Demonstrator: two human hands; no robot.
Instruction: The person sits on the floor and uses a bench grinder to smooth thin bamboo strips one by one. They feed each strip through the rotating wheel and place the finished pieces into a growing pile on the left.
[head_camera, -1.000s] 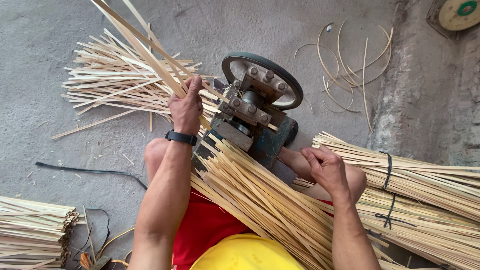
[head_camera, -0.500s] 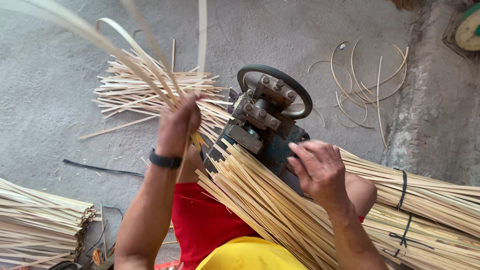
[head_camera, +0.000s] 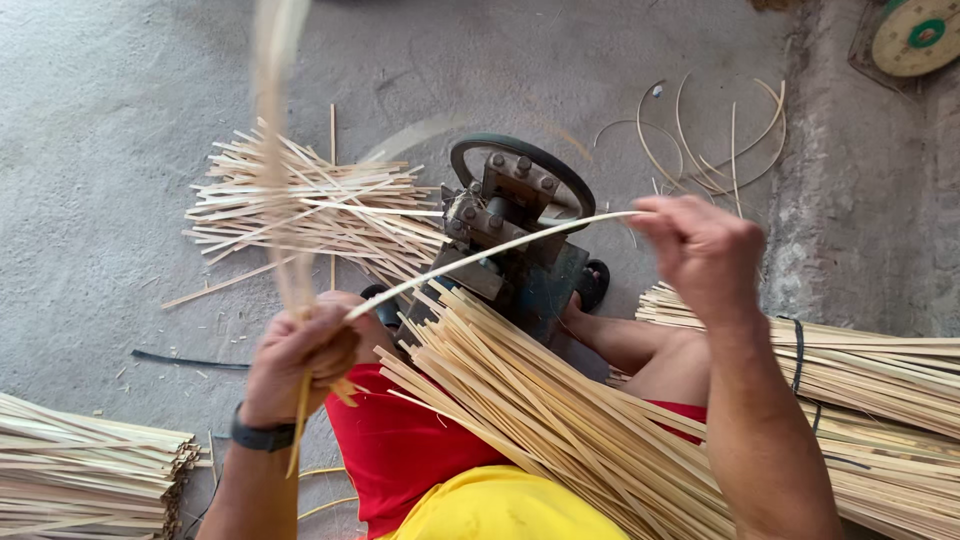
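Note:
My left hand (head_camera: 300, 360) is raised over my knee and grips several thin bamboo strips (head_camera: 272, 170) that stand up blurred. My right hand (head_camera: 705, 255) pinches one end of a single long curved strip (head_camera: 490, 255); its other end reaches my left hand. Below that strip stands a small blue-grey splitting machine (head_camera: 515, 235) with a round hand wheel. A thick bundle of bamboo slats (head_camera: 540, 410) lies across my lap, pointing at the machine.
A heap of split slats (head_camera: 320, 205) lies on the concrete floor left of the machine. Tied bundles (head_camera: 880, 370) lie at the right, another stack (head_camera: 85, 465) at the lower left. Curled thin strips (head_camera: 720, 150) lie beyond the machine. A black cord (head_camera: 185, 360) crosses the floor.
My left hand pulled the strips off the machine and swung them up and toward me. My right hand left the lap bundle and rose, taking hold of one long strip.

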